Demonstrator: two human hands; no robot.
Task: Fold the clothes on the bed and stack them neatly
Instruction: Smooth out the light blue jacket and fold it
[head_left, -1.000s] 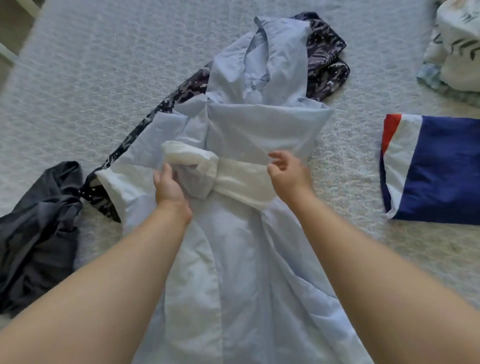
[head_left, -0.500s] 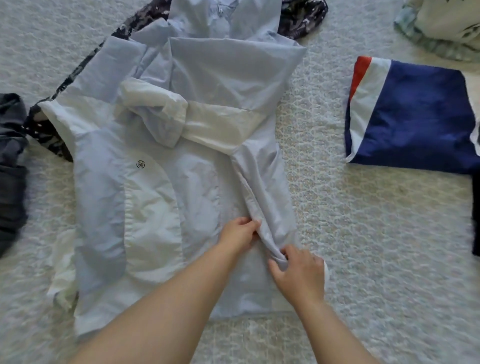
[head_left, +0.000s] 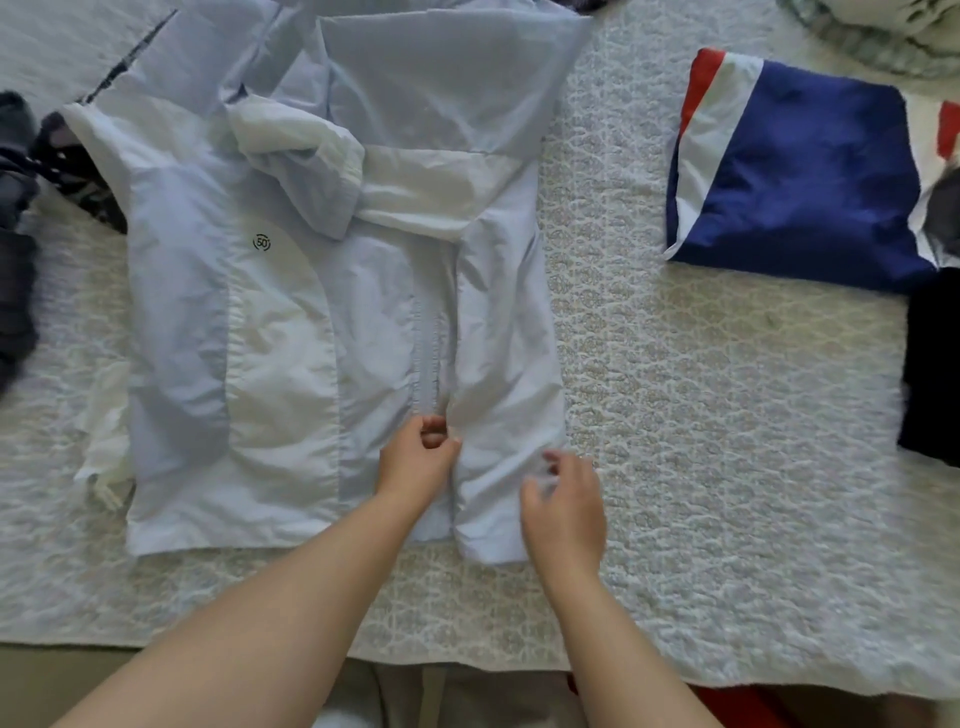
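A light blue and white jacket (head_left: 291, 322) lies flat on the quilted bed (head_left: 701, 415), front up, with both sleeves folded across the chest. The right side panel is folded inward along the zipper. My left hand (head_left: 421, 460) pinches the fabric at the lower end of the zipper. My right hand (head_left: 563, 501), blurred, has its fingers curled over the jacket's folded right edge near the hem. A folded navy, white and red garment (head_left: 800, 166) lies to the right.
A dark grey garment (head_left: 15, 249) lies bunched at the left edge, and a dark patterned one (head_left: 78, 176) pokes out from under the jacket. A black garment (head_left: 932, 364) sits at the right edge, a pale pile (head_left: 883, 36) at top right. The bed's near edge (head_left: 467, 657) runs below my forearms.
Both hands moved from the folded sleeves down to the hem. The right side panel now lies folded over and flatter. The view has shifted closer to the bed's near edge.
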